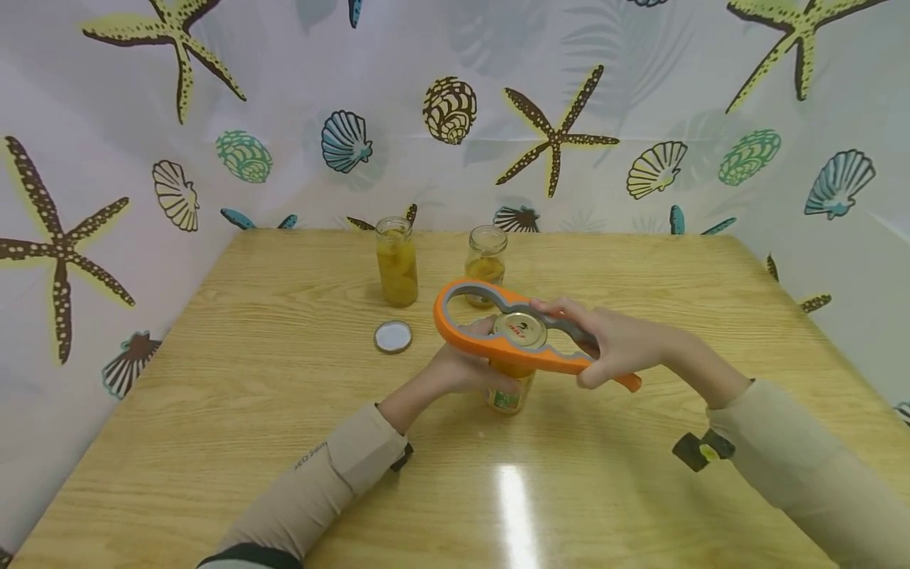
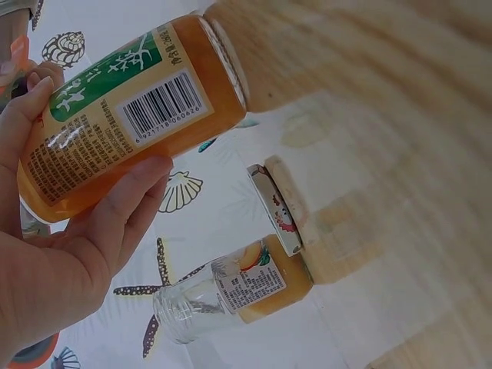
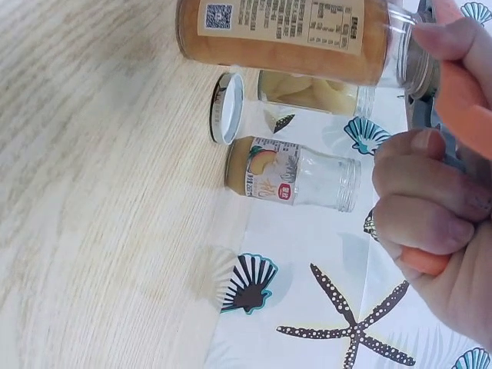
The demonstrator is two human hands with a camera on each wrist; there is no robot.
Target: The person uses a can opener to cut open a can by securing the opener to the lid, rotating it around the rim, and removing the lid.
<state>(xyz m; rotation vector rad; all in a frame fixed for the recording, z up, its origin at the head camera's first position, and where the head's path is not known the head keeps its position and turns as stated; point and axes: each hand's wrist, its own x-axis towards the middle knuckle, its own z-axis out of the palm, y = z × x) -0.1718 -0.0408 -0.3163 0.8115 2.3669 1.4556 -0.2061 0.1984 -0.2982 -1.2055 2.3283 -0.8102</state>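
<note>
My left hand (image 1: pixel 462 367) grips a glass jar (image 1: pixel 508 399) of orange-coloured food from the side, its thumb and fingers wrapped about the body. The left wrist view shows the jar's tan and green label (image 2: pixel 115 84) with a barcode. A gold lid (image 1: pixel 521 329) with red print closes this jar. My right hand (image 1: pixel 626 340) holds the handle end of an orange and grey jar opener (image 1: pixel 540 359), fingers curled round it in the right wrist view. The opener lies across the jar's top, with the lid framed in its middle opening.
A tall lidless jar (image 1: pixel 398 276) of yellow fruit stands at the back of the wooden table (image 1: pixel 270 395). Right of it is a shorter lidless jar (image 1: pixel 486 249), partly filled. A loose lid (image 1: pixel 393 337) lies white side up, left of my hands. Patterned cloth (image 1: pixel 398 71) surrounds the table.
</note>
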